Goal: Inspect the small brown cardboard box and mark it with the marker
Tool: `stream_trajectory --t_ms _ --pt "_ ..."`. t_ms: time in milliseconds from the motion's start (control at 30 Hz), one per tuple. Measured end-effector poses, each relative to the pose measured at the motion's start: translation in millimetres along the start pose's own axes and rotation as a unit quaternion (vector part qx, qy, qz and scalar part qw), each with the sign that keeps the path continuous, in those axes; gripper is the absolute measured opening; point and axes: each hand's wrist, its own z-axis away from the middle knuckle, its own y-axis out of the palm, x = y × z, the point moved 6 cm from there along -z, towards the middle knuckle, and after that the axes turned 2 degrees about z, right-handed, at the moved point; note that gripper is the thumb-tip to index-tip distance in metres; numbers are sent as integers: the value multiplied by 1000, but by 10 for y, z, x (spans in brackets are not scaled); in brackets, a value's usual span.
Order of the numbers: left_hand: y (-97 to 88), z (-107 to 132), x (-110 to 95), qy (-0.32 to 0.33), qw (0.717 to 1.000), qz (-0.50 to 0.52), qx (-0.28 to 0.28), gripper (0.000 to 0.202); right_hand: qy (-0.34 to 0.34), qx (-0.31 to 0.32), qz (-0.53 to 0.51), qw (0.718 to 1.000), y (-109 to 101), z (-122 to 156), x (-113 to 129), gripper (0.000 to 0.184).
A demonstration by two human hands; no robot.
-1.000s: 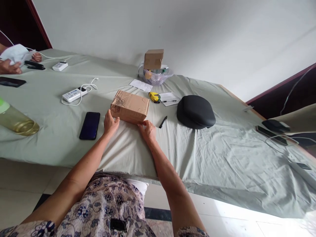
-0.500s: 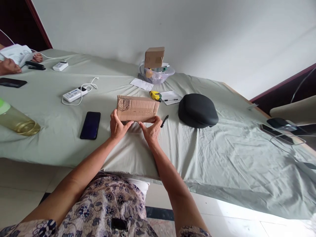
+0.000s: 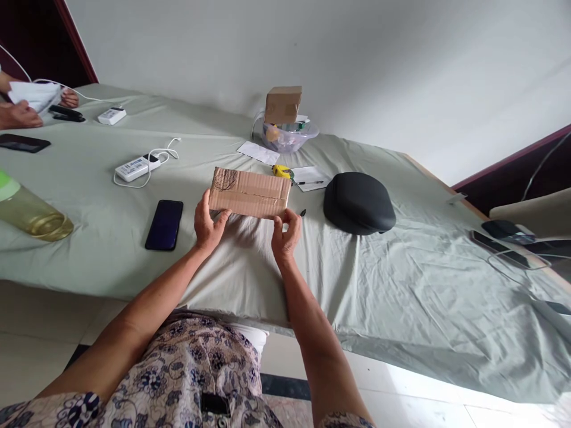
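Between my hands is a brown cardboard box [image 3: 252,191] with black scribbles at its upper left corner, held tilted a little above the cloth. My left hand [image 3: 209,226] grips its left end, the thumb along the lower edge. At the lower right corner, my right hand [image 3: 286,235] is closed on it with thumb and fingers. The fingers behind the box are hidden. Just right of my right hand, the tip of a black pen [image 3: 303,213] shows. A yellow tape measure [image 3: 282,172] lies behind the box's right end.
A black case [image 3: 359,203] stands to the right, a dark phone [image 3: 164,224] to the left. Behind are a clear basin [image 3: 289,140] with another carton [image 3: 283,104], papers [image 3: 259,153] and a white power strip [image 3: 137,168]. A bottle [image 3: 35,214] lies far left, near another person's hands [image 3: 22,115] holding paper.
The box has tilted, showing more of its broad face. Both thumbs have moved apart, from the middle of its lower edge towards its ends.
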Motion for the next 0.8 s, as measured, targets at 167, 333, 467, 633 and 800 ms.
stream_trajectory --t_ms 167,333,467,633,800 --pt "-67 -55 45 -15 999 21 -36 68 23 -19 -35 999 -64 -38 -5 60" --pt "-57 -122 119 -32 998 47 -36 52 77 1 -105 992 22 -51 -112 60" --pt "-47 -172 238 -81 996 20 -30 27 129 64 -107 984 131 -34 -276 47" --pt "-36 -222 269 -99 995 -30 -5 12 159 122 -76 977 197 -20 -421 33" --pt "-32 -244 266 -93 992 -82 23 4 165 174 -38 970 212 -27 -455 23"
